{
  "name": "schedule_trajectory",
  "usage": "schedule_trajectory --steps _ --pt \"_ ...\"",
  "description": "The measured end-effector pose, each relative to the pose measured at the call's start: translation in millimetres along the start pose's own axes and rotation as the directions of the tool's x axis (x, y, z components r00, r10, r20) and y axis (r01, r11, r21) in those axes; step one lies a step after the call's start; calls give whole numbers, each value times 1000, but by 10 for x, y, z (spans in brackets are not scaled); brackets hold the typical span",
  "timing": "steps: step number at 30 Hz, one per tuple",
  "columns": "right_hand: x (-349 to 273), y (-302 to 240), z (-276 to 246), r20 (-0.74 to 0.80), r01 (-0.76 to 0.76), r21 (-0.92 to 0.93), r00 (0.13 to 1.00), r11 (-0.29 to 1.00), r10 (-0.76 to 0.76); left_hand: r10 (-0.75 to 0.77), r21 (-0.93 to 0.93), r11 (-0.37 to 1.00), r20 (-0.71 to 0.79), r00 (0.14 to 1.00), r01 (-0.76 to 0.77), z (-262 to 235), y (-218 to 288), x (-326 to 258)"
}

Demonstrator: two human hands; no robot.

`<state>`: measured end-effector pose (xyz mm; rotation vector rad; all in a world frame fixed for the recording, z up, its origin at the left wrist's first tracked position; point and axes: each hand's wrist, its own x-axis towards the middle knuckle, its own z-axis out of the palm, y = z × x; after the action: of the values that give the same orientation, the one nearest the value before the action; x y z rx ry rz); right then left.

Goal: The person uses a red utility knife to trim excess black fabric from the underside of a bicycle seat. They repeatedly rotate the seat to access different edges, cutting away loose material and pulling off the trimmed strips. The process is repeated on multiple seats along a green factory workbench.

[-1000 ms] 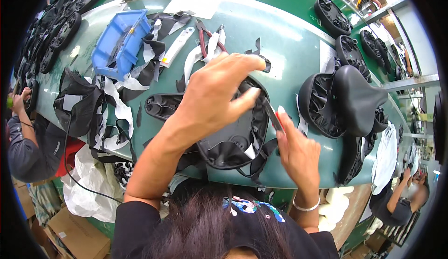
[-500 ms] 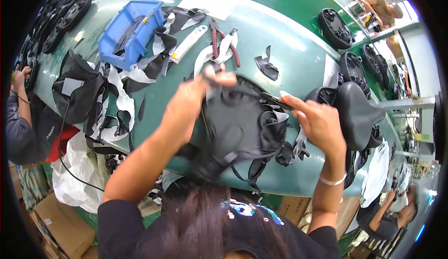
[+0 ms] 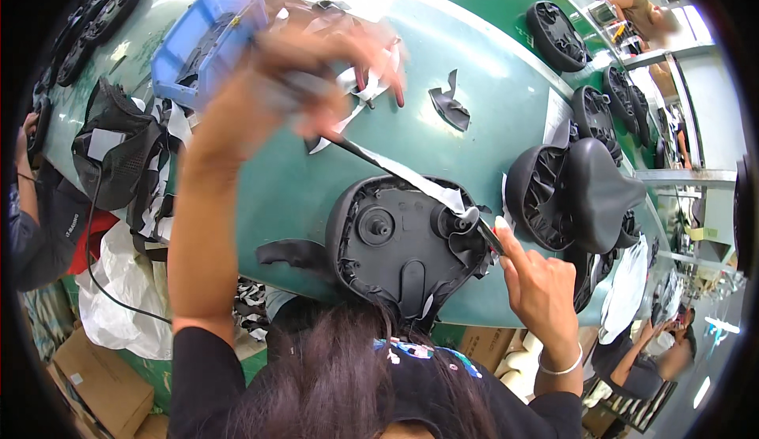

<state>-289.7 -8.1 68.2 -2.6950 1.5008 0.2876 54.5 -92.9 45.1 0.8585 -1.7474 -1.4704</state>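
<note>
An upturned black bicycle saddle (image 3: pixel 387 253) lies before me on the green table, its hollow underside showing two round sockets. From its right far rim a black strip of cover material with a white backing (image 3: pixel 415 177) runs taut up to the left. My left hand (image 3: pixel 273 95), smeared by motion, grips the strip's far end in its closed fingers. At the rim, my right hand (image 3: pixel 541 285) is closed round a slim dark knife (image 3: pixel 490 238), with the index finger stretched along it. The blade meets the strip's lower end. A loose black flap (image 3: pixel 296 253) sticks out left of the saddle.
Finished-looking saddles (image 3: pixel 598 194) stand close on my right. A blue bin (image 3: pixel 175 57), red-handled pliers (image 3: pixel 399 95) and offcuts lie at the far left and middle. A black scrap (image 3: pixel 450 109) lies beyond the saddle. Other people work at both sides.
My left hand has swung up and left from the saddle, drawing the strip out straight. The saddle has turned and settled on the table. My right hand has moved slightly nearer me.
</note>
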Motion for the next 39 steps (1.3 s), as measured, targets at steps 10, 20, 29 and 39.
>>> schedule_trajectory --steps 10,20,29,39 --pt "-266 67 237 0 -77 143 997 987 78 -200 -74 979 -216 956 188 952 -112 783" --pt "-772 -570 658 374 -354 925 774 -140 511 489 595 796 -739 464 109 692 -145 317" --pt "119 459 57 -402 -13 869 564 495 721 -319 -149 947 -527 787 284 404 -565 426" --pt "2878 2154 145 -210 -82 912 748 401 630 35 -379 881 649 760 284 511 -903 651"
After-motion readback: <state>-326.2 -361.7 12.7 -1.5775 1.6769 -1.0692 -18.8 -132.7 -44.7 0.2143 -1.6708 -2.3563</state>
